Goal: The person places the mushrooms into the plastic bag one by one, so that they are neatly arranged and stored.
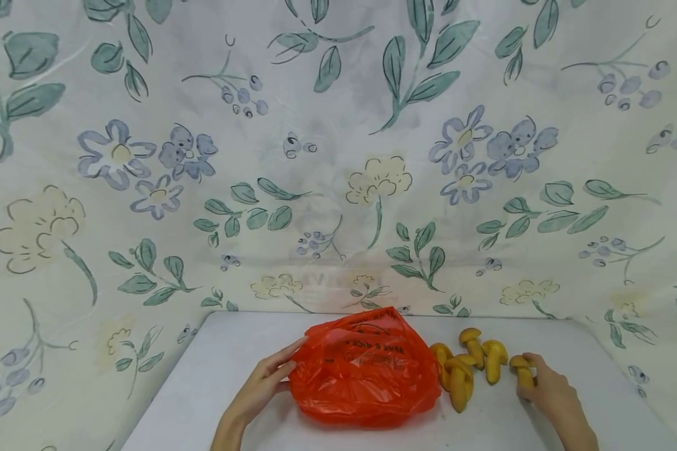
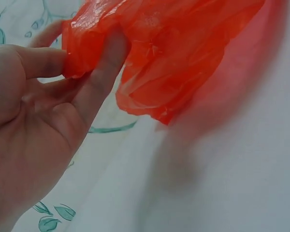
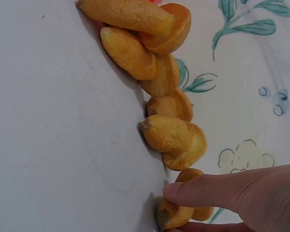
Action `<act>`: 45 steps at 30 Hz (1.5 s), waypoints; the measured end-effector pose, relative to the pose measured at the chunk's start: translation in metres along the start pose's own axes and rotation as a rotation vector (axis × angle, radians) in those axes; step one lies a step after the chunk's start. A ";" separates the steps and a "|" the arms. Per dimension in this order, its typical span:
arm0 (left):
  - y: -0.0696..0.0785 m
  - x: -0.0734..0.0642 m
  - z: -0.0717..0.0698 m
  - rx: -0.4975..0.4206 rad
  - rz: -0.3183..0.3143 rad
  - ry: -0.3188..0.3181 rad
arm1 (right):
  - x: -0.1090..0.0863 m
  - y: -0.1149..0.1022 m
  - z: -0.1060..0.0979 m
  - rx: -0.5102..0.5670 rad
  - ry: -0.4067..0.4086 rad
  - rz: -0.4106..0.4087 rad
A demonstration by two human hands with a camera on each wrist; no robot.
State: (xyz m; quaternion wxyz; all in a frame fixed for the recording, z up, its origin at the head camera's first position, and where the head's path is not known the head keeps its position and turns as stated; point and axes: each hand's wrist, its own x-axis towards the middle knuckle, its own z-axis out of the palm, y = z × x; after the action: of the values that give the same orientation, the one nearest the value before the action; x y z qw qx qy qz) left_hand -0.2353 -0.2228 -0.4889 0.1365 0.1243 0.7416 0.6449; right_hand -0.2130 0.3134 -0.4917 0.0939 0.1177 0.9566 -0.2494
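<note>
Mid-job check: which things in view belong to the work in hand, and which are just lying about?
Likely in the job:
bag, gripped by the left hand
mushroom, pinched by the right hand
loose mushrooms, between the bag and the right hand

Only surroundings:
table, underneath
floral cloth, behind the table

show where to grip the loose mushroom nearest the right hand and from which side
Probably grip that mushroom by its stem, coming from the right: narrower than the cap, the stem sticks out on the near side, and the other loose mushrooms lie to its left.
</note>
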 end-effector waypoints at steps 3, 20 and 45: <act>0.001 0.000 0.001 -0.006 -0.015 0.026 | 0.001 0.001 0.000 0.010 -0.003 -0.001; 0.004 -0.002 0.004 -0.020 0.022 0.058 | 0.005 0.005 0.003 0.003 0.000 -0.010; 0.001 0.000 0.003 0.032 -0.006 0.068 | 0.004 -0.002 -0.001 0.081 0.057 -0.023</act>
State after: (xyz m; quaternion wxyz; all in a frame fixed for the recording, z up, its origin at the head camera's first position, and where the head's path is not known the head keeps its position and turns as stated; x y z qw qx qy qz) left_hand -0.2345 -0.2199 -0.4879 0.1112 0.1024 0.7565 0.6363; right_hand -0.2172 0.3126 -0.4905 0.0589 0.1173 0.9493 -0.2856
